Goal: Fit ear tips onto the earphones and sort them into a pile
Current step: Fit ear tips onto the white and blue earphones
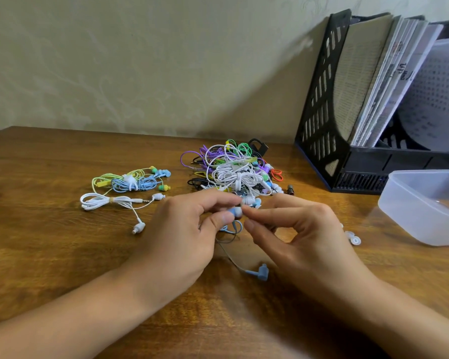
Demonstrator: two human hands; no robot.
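Note:
My left hand (pixel 189 229) pinches a light blue earbud (pixel 236 212) between thumb and fingers at the middle of the wooden table (pixel 49 255). My right hand (pixel 293 229) meets it from the right, its thumb and forefinger pinched at the earbud's tip; whether an ear tip is between them is hidden. The blue cable hangs down to an angled plug (pixel 260 272) on the table. Behind the hands lies a tangled heap of coloured earphones (pixel 233 169). To the left lie three bundled sets: yellow-green, blue (pixel 134 183) and white (pixel 109 200).
A translucent plastic box (pixel 425 206) stands at the right, with loose clear ear tips (pixel 354 239) beside it. A black file rack (pixel 322 120) full of papers stands against the wall at the back right.

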